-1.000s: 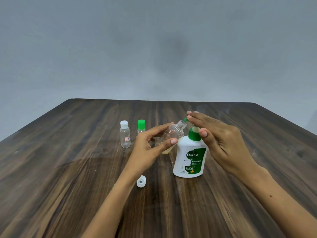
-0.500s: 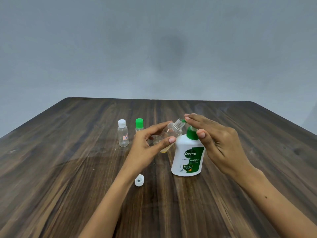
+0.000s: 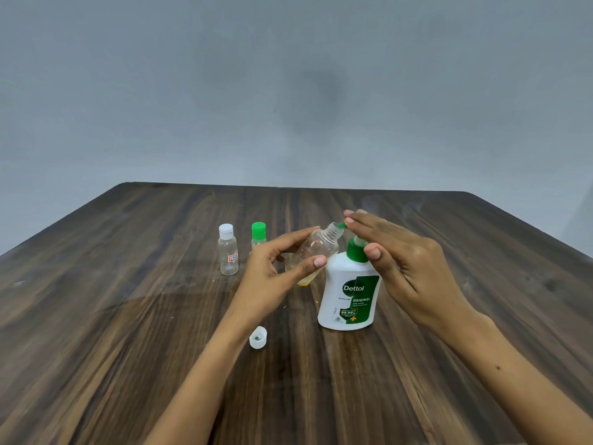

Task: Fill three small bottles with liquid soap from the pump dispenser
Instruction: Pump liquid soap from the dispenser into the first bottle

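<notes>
The right hand covers the pump head of the soap dispenser, so only the green spout tip shows past the fingers. The green-capped bottle behind the left hand is mostly hidden. The left grip is curled round the open bottle, thumb in front and fingers behind. The right hand lies flat on the pump with fingers straight, holding nothing. The open bottle is just left of the dispenser, tilted, its long axis leaning up and right with the threaded mouth at the spout tip; yellowish soap sits in its low end. The white-capped bottle stands upright further left. A loose white cap lies on the bench left of the dispenser, nearer the person.
</notes>
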### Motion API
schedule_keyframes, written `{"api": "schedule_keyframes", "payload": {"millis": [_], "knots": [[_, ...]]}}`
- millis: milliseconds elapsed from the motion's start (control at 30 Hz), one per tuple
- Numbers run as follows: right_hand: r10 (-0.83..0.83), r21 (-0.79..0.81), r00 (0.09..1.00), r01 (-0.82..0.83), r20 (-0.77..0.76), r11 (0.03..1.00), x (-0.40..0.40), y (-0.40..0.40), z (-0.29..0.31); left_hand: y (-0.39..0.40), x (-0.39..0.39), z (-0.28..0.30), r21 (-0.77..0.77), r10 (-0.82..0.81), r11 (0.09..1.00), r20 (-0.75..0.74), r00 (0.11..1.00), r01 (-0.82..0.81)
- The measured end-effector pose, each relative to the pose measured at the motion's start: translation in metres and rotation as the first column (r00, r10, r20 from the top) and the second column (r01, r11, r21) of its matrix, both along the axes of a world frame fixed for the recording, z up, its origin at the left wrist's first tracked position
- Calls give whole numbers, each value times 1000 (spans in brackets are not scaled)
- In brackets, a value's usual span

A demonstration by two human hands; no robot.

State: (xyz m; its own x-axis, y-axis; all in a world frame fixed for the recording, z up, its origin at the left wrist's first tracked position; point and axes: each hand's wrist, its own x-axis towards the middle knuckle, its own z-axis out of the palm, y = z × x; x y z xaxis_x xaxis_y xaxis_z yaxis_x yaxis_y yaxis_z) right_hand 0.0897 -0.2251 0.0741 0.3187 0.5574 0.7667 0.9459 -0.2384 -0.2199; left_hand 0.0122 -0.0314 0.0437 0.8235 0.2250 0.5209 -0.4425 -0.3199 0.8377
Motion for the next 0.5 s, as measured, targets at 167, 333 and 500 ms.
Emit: {"api": "schedule_keyframes", "payload": {"millis": [167, 333, 500], "knots": [[-13, -9, 1000, 13, 3, 1000, 0, 0, 0, 0, 0, 0, -9, -2, 1000, 13, 1000, 2], [1, 5, 1000, -1, -25, 1000, 0, 1, 0, 0, 0, 0, 0, 3, 1000, 6, 1000, -3], [-2, 2, 1000, 2, -17, 1000, 0, 1, 0, 1, -1, 0, -7, 5, 1000, 4, 1000, -5]]}}
